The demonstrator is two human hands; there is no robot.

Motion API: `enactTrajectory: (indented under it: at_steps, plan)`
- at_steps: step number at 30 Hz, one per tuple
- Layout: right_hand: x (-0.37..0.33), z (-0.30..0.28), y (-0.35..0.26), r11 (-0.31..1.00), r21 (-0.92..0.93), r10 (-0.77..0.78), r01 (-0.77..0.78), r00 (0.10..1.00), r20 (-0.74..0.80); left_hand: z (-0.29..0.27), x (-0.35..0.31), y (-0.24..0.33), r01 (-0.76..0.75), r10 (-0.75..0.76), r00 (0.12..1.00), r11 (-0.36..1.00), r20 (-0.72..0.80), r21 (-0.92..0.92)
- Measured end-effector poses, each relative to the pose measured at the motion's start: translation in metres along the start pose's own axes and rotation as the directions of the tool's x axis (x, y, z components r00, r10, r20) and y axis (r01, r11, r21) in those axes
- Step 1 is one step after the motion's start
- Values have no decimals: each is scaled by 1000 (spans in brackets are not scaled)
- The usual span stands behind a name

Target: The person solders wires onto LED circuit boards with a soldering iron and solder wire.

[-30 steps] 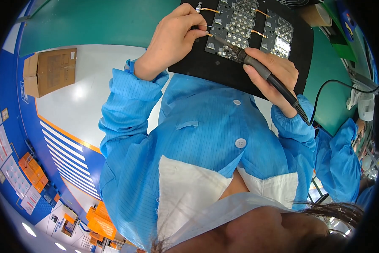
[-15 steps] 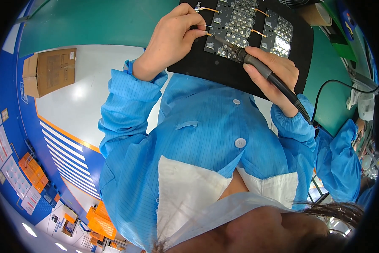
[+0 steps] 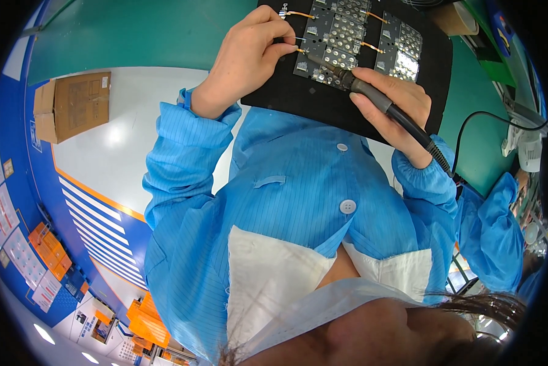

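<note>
My right hand (image 3: 402,107) is wrapped around the black handle of a soldering iron (image 3: 371,93). The iron's tip points left and rests at or just above the lower left edge of a dark circuit board (image 3: 318,47); contact cannot be made out. At that edge, my left hand (image 3: 249,58) is closed in a pinch on a small orange wire (image 3: 300,50), mostly hidden by the fingers. A thin silvery line (image 3: 300,39) also runs from these fingers to the board. Similar orange wires (image 3: 371,47) join the neighbouring boards, which carry many round silvery pads.
The boards lie on a black mat (image 3: 313,104) over a green work surface (image 3: 133,36). The iron's black cable (image 3: 469,125) loops away to the right. A roll (image 3: 463,21) stands at the far right. On the left is a cardboard box (image 3: 82,104); a blue sleeve (image 3: 490,232) of another person shows right.
The boards and mat have shifted very slightly left in the picture. Both hands keep their hold, and the iron's tip stays at the same board edge.
</note>
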State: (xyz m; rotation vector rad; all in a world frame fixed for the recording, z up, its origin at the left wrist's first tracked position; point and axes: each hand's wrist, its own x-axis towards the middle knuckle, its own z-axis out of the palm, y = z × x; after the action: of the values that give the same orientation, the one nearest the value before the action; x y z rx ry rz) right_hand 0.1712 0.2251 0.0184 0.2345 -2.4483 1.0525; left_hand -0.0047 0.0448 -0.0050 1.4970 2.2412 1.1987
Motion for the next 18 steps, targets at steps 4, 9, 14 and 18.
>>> enactTrajectory:
  at_steps: [4, 9, 14, 18]
  plan:
    - [0, 0, 0, 1000, -4, -12, 12, 1000, -6, 0, 0, -1, -9, 9, 1000, 1000, 0, 13]
    - [-1, 1, -1, 1000, 7, 0, 0, 1000, -7, 0, -2, -1, -4, 4, 1000, 1000, 10, 14]
    - [-1, 1, -5, 1000, -12, 0, 0, 1000, -24, 0, -5, -4, -56, 55, 998, 998, -41, -14]
    - [-2, -1, -5, 1000, -23, 7, -8, 1000, -29, 0, -3, -6, -51, 51, 999, 998, -11, -22]
